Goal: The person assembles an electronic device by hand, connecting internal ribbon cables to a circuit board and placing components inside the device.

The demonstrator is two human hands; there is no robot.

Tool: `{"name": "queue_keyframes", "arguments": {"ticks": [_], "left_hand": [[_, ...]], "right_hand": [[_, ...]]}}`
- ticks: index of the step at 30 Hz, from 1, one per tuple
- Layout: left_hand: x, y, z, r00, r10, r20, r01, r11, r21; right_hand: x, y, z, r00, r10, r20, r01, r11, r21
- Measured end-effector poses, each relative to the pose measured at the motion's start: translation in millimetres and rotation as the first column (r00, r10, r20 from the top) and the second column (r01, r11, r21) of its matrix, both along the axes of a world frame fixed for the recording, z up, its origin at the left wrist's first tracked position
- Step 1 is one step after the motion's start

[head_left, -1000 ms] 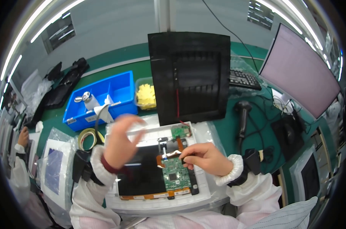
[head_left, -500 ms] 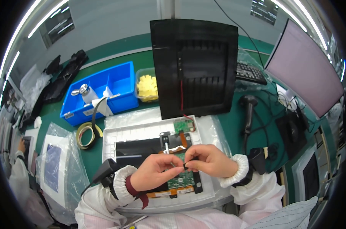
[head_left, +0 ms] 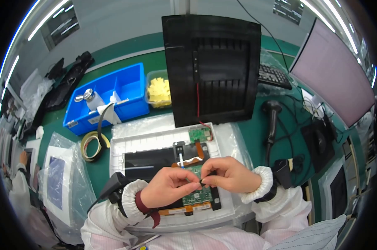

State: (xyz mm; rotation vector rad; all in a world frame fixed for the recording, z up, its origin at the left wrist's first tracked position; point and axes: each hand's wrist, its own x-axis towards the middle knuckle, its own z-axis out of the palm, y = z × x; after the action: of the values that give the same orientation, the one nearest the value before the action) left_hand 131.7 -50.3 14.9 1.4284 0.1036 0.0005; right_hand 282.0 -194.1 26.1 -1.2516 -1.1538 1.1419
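Observation:
My left hand and my right hand meet above a green circuit board. The fingertips of both pinch a small black piece, too small to name. The board lies in a white open device housing, beside a black panel. Orange flat cables run above and below the board. A smaller green board sits at the housing's far right corner. From it a red wire leads up to a large black back cover, standing upright behind the housing.
Left of the cover stand a tub of yellow pieces and a blue divided bin holding a pump bottle. Tape rolls and a bagged white frame lie left. A scanner, keyboard and monitor are right. Another person's hand shows far left.
The view has shifted slightly, so the bench things sit a little higher and further left. Both hands keep their pinch over the board.

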Motion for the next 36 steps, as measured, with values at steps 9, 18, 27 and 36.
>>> {"name": "queue_keyframes", "arguments": {"ticks": [9, 18, 27, 36], "left_hand": [[0.0, -1.0, -9.0, 0.988, 0.151, 0.022, -0.151, 0.988, 0.027], [2.4, -4.1, -9.9, 0.965, 0.208, 0.162, -0.253, 0.902, 0.35], [4.2, -8.6, -3.5, 0.932, 0.203, 0.302, -0.342, 0.772, 0.536], [6.2, -12.6, -4.5, 0.922, 0.2, 0.331, -0.363, 0.74, 0.566]], "right_hand": [[-7.5, 2.8, -1.9, 0.669, -0.462, 0.582, 0.117, 0.839, 0.532], [-14.9, -0.2, -6.3, 0.72, -0.413, 0.557, 0.171, 0.884, 0.435], [-18.9, 1.1, -10.2, 0.692, -0.437, 0.574, 0.205, 0.882, 0.424], [-21.4, 1.3, -14.6, 0.65, -0.465, 0.601, 0.209, 0.87, 0.446]]}}
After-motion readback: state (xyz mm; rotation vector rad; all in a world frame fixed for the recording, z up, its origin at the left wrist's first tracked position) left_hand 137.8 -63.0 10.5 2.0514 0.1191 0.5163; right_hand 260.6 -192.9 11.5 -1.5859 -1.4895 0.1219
